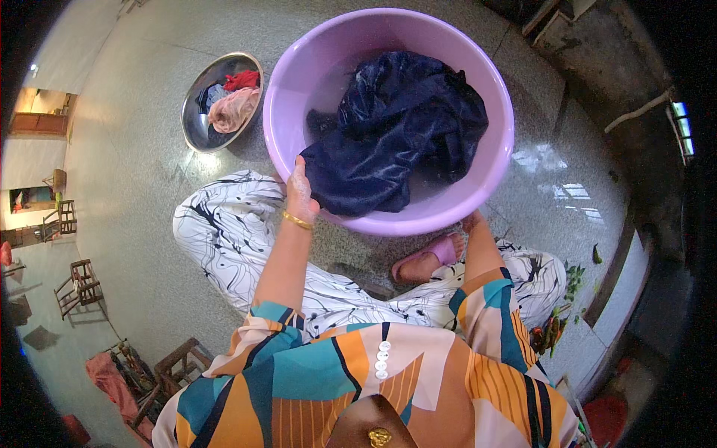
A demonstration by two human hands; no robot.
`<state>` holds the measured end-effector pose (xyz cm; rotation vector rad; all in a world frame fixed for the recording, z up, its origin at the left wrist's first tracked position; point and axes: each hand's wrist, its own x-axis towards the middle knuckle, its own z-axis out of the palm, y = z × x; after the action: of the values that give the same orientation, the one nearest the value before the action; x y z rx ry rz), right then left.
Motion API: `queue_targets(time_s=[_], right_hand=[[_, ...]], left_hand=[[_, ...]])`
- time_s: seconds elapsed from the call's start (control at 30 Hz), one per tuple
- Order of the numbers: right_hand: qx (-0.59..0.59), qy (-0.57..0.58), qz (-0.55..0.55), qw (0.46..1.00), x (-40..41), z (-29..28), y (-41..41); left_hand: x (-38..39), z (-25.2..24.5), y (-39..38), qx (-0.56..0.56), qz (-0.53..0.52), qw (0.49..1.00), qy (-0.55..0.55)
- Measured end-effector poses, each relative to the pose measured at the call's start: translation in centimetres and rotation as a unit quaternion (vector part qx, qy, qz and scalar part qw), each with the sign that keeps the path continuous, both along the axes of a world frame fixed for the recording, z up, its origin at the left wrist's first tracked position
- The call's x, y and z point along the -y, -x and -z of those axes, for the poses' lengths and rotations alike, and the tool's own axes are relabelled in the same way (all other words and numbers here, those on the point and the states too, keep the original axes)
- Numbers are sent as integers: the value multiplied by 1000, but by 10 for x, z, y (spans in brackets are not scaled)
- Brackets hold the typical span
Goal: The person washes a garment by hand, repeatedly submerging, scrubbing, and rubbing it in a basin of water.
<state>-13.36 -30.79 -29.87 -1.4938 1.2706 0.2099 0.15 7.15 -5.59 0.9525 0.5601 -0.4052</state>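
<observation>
A large purple plastic basin (500, 140) stands before me, with dark navy fabric (386, 145) bunched in cloudy water. My left hand (302, 193) grips the basin's near left rim. Its thumb lies along the rim beside a fold of the fabric; the other fingers are hidden. Wet suds show on this hand, and a gold bangle (297, 220) circles the wrist. Under the near right rim is my right hand (472, 220), mostly covered by the basin wall, so its fingers cannot be seen.
A steel bowl (187, 120) holding red, pink and blue cloths sits left of the basin. My foot in a pink slipper (446, 253) is just below the rim. Wooden chairs (85, 281) stand far left; green leaves (574, 280) lie at right on the speckled floor (134, 196).
</observation>
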Motion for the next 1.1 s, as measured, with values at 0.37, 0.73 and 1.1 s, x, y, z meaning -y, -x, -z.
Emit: queue_targets(time_s=[0.37,0.73,1.1], right_hand=[[72,-70,133,986,-20,-13,19],[148,-127,272,942,-31,-30,19],[344,152,476,795,18,-183,-23]], left_hand=[[2,-6,2,1,17,1000,5],[3,3,1,6,124,989,-76],[26,-18,5,62,17,995,-78]])
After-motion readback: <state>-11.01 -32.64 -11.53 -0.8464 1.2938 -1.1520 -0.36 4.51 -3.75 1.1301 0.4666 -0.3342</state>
